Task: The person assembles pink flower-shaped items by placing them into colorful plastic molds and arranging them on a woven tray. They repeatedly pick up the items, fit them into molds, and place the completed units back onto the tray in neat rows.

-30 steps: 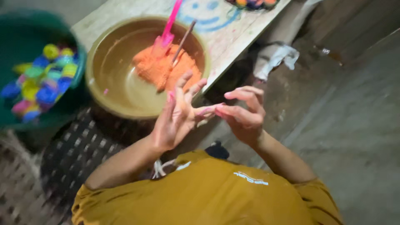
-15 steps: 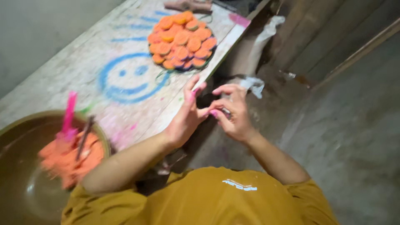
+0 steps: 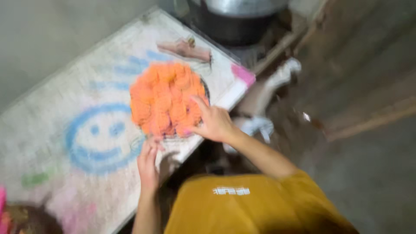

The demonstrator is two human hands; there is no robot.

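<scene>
The bench (image 3: 65, 112) looks like matt, rough painted board, the orange pieces (image 3: 167, 97) crumbly, the pot (image 3: 242, 6) dull metal.

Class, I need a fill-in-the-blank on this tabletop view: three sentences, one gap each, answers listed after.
1. The pile of patties by the right hand is coloured ____.
2. The blue drawing on the table shows a smiling ____.
3. The left hand rests at the table's ____.

Missing words: orange; face; edge

Right hand (image 3: 215, 123) touches orange pieces (image 3: 167, 99); left hand (image 3: 148, 162) rests on table (image 3: 56, 108).
</scene>
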